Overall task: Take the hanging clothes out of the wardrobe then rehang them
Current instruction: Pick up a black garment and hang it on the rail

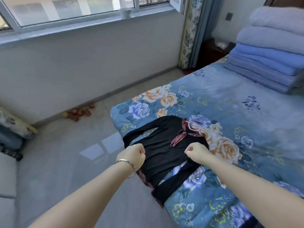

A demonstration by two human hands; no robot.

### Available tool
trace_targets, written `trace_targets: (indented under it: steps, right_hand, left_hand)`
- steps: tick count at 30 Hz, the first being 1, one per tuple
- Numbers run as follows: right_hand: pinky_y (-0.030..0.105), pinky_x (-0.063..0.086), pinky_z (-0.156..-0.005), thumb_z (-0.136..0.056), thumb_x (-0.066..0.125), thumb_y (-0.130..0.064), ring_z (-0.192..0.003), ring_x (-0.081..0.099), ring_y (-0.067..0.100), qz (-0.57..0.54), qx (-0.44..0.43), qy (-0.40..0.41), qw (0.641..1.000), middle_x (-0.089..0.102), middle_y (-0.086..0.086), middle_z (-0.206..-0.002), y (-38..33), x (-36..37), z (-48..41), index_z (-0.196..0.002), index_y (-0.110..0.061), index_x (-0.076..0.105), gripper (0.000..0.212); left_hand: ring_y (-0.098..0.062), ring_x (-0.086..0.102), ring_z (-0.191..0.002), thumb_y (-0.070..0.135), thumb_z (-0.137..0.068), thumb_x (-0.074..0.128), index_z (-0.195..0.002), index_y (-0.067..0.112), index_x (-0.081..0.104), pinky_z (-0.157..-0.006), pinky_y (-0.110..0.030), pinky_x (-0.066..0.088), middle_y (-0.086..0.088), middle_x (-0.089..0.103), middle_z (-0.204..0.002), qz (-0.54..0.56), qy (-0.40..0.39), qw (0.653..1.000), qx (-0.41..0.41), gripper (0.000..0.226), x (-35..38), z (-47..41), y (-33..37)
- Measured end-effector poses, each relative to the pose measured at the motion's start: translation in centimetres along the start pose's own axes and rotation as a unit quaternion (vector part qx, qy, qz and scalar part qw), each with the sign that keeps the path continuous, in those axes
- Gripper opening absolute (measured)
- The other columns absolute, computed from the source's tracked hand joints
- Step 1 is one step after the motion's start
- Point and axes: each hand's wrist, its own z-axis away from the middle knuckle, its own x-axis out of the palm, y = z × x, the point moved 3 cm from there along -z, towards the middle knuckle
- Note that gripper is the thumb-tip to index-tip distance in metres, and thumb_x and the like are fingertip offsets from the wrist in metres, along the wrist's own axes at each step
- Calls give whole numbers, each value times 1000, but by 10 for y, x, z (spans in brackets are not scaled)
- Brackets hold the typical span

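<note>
A black long-sleeved garment (162,145) with a dark red patterned collar and bow lies flat on the near corner of the bed, sleeves spread, its lower part hanging over the edge. A pink hanger (195,126) sticks out at its neck. My left hand (134,153), with a bracelet on the wrist, pinches the black cloth on the left side. My right hand (196,153) is closed on the cloth on the right side, just below the bow.
The bed (230,112) has a blue floral cover. Folded blankets (269,51) are stacked at its far right. Several red fruits (79,112) lie on the floor by the wall under the window. A sofa edge (8,178) is at the left.
</note>
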Motion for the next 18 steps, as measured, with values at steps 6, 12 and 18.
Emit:
trace_targets:
  steps: [6, 12, 18]
  right_hand:
    - [37, 50, -81, -86, 47, -9, -91, 61, 29, -25, 117, 17, 993, 67, 17, -96, 65, -4, -101, -70, -13, 52, 18]
    - [27, 31, -54, -83, 42, -3, -62, 38, 20, -14, 191, -5, 981, 38, 0, -59, 127, -5, -234, -54, -20, 39, 34]
    - [30, 45, -88, -86, 47, -9, -110, 56, 32, 26, 238, 2, 971, 62, 13, -116, 180, 2, -344, -102, -6, 63, 23]
  left_hand:
    - [-22, 61, -89, 17, -91, 38, -114, 26, 52, -79, -30, 50, 6, 57, -89, 12, -41, 999, 27, 28, 30, -107, 20]
    - [-20, 62, -85, 16, -89, 37, -107, 28, 53, -76, -30, 52, 5, 62, -90, 29, -89, 995, -36, 27, 82, -228, 31]
    - [-20, 65, -82, 14, -89, 39, -89, 30, 50, -73, -31, 53, 3, 64, -87, 84, -132, 985, -79, 19, 138, -332, 46]
